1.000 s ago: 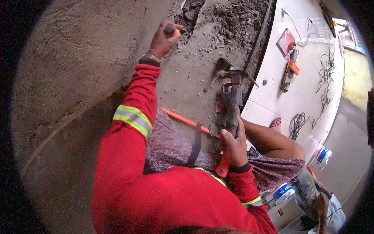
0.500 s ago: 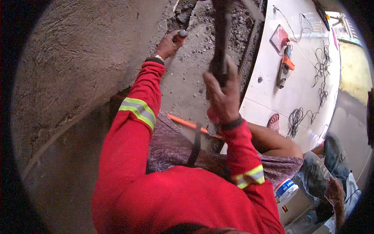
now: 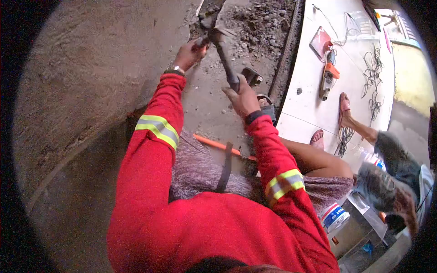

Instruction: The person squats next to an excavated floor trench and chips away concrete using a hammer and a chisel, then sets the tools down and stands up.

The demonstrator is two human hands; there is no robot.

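My left hand (image 3: 189,57) is closed around a chisel (image 3: 200,45) with a reddish grip, beside the rough wall at the broken strip of floor. The chisel's lower end is hidden. My right hand (image 3: 243,98) is wrapped around the dark handle of a hammer (image 3: 226,63). Its blurred head is at the chisel's top; I cannot tell whether they touch. Dark broken rubble (image 3: 268,27) lies past the hammer.
The rough wall (image 3: 100,59) bounds the left side. An orange-and-grey power tool (image 3: 328,77) and a tangled black cable (image 3: 373,77) lie on white tiles (image 3: 300,113). At the right are another person's sandalled foot (image 3: 345,109) and a bucket (image 3: 334,216).
My right hand has swung the hammer down and left to the chisel. My left hand has shifted slightly left. The other person's foot has come into view on the tiles.
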